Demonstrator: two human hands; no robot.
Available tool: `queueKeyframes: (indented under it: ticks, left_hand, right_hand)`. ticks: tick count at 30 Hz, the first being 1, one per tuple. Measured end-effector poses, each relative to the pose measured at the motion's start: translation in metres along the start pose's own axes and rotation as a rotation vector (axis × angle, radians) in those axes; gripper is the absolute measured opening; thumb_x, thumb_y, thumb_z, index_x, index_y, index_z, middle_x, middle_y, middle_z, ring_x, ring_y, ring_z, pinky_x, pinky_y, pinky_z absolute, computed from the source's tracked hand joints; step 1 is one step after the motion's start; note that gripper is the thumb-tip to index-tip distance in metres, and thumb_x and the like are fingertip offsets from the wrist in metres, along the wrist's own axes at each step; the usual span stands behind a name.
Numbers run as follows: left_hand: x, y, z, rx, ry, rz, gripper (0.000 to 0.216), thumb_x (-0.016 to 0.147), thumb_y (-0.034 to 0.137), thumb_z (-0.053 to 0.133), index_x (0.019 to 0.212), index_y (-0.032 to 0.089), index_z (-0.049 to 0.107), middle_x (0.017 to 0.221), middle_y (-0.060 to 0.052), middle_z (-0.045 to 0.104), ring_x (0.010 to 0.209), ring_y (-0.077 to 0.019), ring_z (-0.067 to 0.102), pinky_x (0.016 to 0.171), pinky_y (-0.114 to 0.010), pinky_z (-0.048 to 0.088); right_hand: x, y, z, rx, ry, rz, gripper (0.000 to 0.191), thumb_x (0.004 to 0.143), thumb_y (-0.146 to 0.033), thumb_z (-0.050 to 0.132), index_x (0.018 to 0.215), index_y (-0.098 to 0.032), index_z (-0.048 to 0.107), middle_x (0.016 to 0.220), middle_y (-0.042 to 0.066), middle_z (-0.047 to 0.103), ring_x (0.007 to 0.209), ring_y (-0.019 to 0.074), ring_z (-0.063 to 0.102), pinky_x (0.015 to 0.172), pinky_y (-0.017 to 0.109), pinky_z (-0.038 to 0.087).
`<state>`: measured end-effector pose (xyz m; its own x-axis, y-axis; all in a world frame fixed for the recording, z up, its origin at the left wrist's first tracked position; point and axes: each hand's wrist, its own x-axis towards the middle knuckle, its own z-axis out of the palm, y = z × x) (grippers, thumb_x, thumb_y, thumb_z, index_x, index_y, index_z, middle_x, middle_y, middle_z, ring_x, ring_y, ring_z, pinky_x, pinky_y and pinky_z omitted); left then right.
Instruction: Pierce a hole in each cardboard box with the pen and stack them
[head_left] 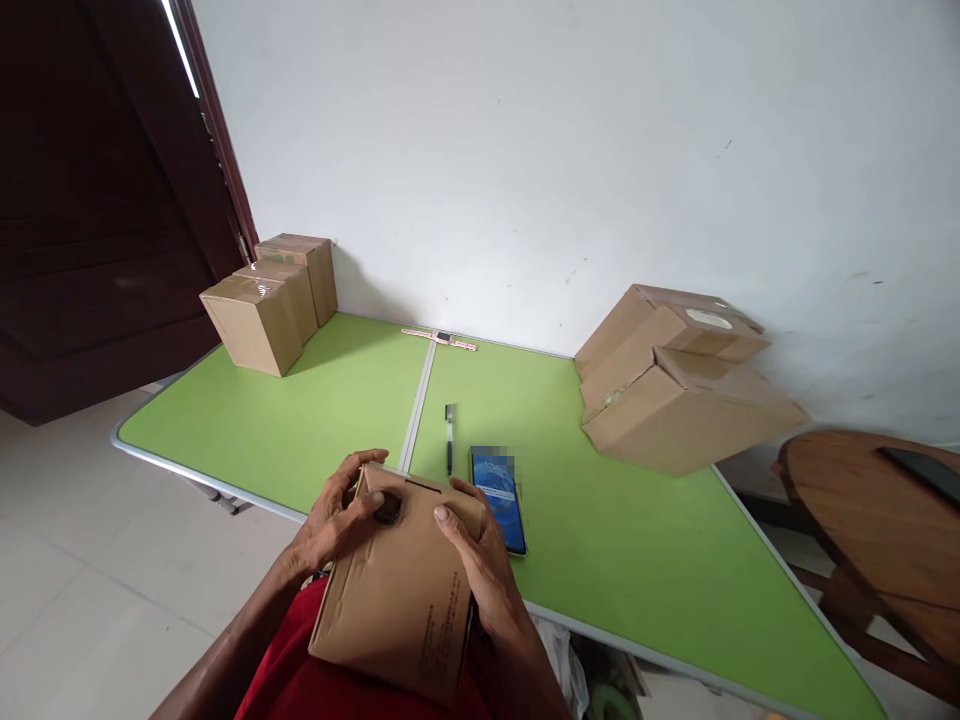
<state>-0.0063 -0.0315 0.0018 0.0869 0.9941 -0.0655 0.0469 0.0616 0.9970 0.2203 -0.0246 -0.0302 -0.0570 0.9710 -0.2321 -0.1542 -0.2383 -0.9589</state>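
Observation:
A brown cardboard box (pixel 397 600) with dark printing on its lower face is held between both hands at the table's near edge. My left hand (pixel 341 515) grips its upper left side, the thumb lying by a dark round spot (pixel 388 507). Around the upper right side is my right hand (pixel 480 550), its thumb on the face and its other fingers mostly hidden. Just right of the box lies a phone (pixel 496 492) with a lit blue screen. Beyond it is a pen (pixel 449 440).
Several cardboard boxes stand on the green table (pixel 337 390): one group (pixel 262 325) at the back left, another (pixel 675 400) at the right. By the wall lies a watch with a pink strap (pixel 442 338). A round wooden table (pixel 877 520) adjoins at the right.

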Motion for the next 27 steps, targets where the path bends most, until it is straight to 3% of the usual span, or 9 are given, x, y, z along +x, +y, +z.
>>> queueKeyframes:
  ticks: [3,7,10,14,16,18,23,25,27]
  left_hand:
    - [-0.004,-0.007,-0.008,0.096,-0.007,-0.017,0.066,0.090,0.049,0.073,0.148,0.025,0.055,0.108,-0.006,0.075,0.099,-0.0302,0.070,0.089,-0.040,0.054]
    - [-0.006,-0.010,-0.009,0.049,0.001,-0.041,0.062,0.089,0.039,0.071,0.147,0.024,0.055,0.107,-0.005,0.075,0.095,-0.0280,0.071,0.087,-0.039,0.055]
    - [-0.006,-0.012,-0.006,0.049,0.009,-0.075,0.060,0.088,0.037,0.069,0.144,0.024,0.055,0.104,-0.004,0.075,0.093,-0.0273,0.070,0.086,-0.039,0.054]
    - [-0.006,-0.009,-0.002,0.195,0.099,-0.059,0.052,0.086,0.036,0.066,0.136,0.025,0.062,0.105,-0.005,0.074,0.098,-0.0301,0.067,0.090,-0.042,0.052]
    - [-0.008,-0.005,-0.001,0.242,0.107,-0.037,0.050,0.085,0.037,0.066,0.134,0.025,0.063,0.111,-0.007,0.074,0.105,-0.0328,0.066,0.094,-0.045,0.050]
    - [-0.010,-0.001,0.001,0.267,0.108,-0.030,0.049,0.086,0.038,0.065,0.134,0.025,0.062,0.118,-0.009,0.072,0.110,-0.0345,0.065,0.099,-0.048,0.049]
    - [-0.015,-0.003,0.000,0.295,0.147,-0.076,0.042,0.088,0.038,0.062,0.128,0.025,0.062,0.121,-0.009,0.072,0.109,-0.0351,0.065,0.099,-0.049,0.048]
    - [-0.015,-0.007,-0.003,0.276,0.149,-0.096,0.042,0.089,0.039,0.062,0.128,0.025,0.061,0.115,-0.008,0.073,0.104,-0.0339,0.066,0.094,-0.047,0.050]
    - [-0.015,-0.011,-0.007,0.239,0.128,-0.110,0.044,0.090,0.042,0.063,0.130,0.025,0.059,0.109,-0.007,0.074,0.098,-0.0320,0.067,0.088,-0.044,0.052]
  right_hand:
    - [0.007,0.009,0.006,-0.095,0.026,-0.019,0.079,0.078,-0.073,0.081,0.134,-0.020,0.063,0.121,0.012,0.077,0.110,0.0346,0.074,0.094,0.048,0.059]
    - [0.007,0.009,0.009,-0.144,0.044,-0.038,0.074,0.079,-0.075,0.079,0.128,-0.021,0.067,0.118,0.011,0.078,0.109,0.0342,0.073,0.092,0.047,0.059]
    - [0.005,0.010,0.007,-0.201,0.053,-0.063,0.070,0.084,-0.073,0.075,0.131,-0.021,0.065,0.119,0.011,0.077,0.116,0.0349,0.071,0.100,0.050,0.056]
    - [0.006,0.006,0.011,-0.481,0.220,-0.361,0.081,0.086,-0.066,0.077,0.150,-0.022,0.054,0.146,0.017,0.063,0.141,0.0379,0.056,0.119,0.059,0.042]
    - [0.007,0.002,0.018,-0.600,0.209,-0.504,0.087,0.085,-0.061,0.081,0.155,-0.022,0.049,0.153,0.019,0.058,0.145,0.0392,0.051,0.121,0.061,0.040]
    - [0.008,-0.004,0.028,-0.704,0.153,-0.571,0.080,0.084,-0.055,0.082,0.150,-0.020,0.055,0.152,0.021,0.060,0.144,0.0414,0.052,0.120,0.063,0.042]
    - [0.008,-0.017,0.038,-0.859,0.026,-0.486,0.050,0.082,-0.040,0.078,0.125,-0.017,0.069,0.122,0.018,0.074,0.118,0.0404,0.067,0.103,0.060,0.054]
    - [0.015,-0.026,0.029,-0.810,-0.077,-0.442,0.047,0.089,-0.048,0.074,0.127,-0.021,0.070,0.127,0.015,0.074,0.120,0.0378,0.068,0.102,0.055,0.055]
    - [0.031,-0.037,0.014,-0.805,-0.096,-0.353,0.048,0.098,-0.059,0.063,0.131,-0.023,0.069,0.133,0.014,0.074,0.118,0.0337,0.071,0.096,0.049,0.058]
